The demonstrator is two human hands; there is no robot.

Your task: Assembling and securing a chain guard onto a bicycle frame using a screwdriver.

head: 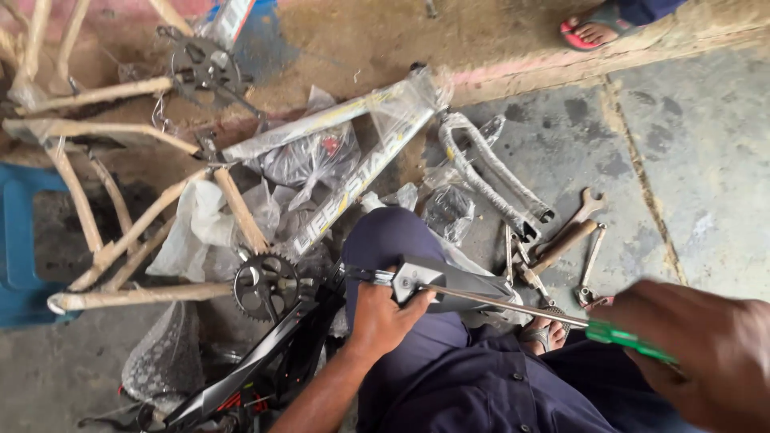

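My left hand grips a grey plastic bicycle part held over my knee. My right hand is closed on the green handle of a long screwdriver. Its metal shaft runs left, with the tip at a fitting on the grey part beside my left thumb. Below the left hand lies a black bicycle frame with a toothed chainring. I am squatting in dark blue clothes.
A white plastic-wrapped bicycle frame and fork lie on the concrete floor. Paper-wrapped frames are stacked left, by a blue stool. Spanners and a wooden-handled tool lie right of my knee. Another person's sandalled foot stands at the top.
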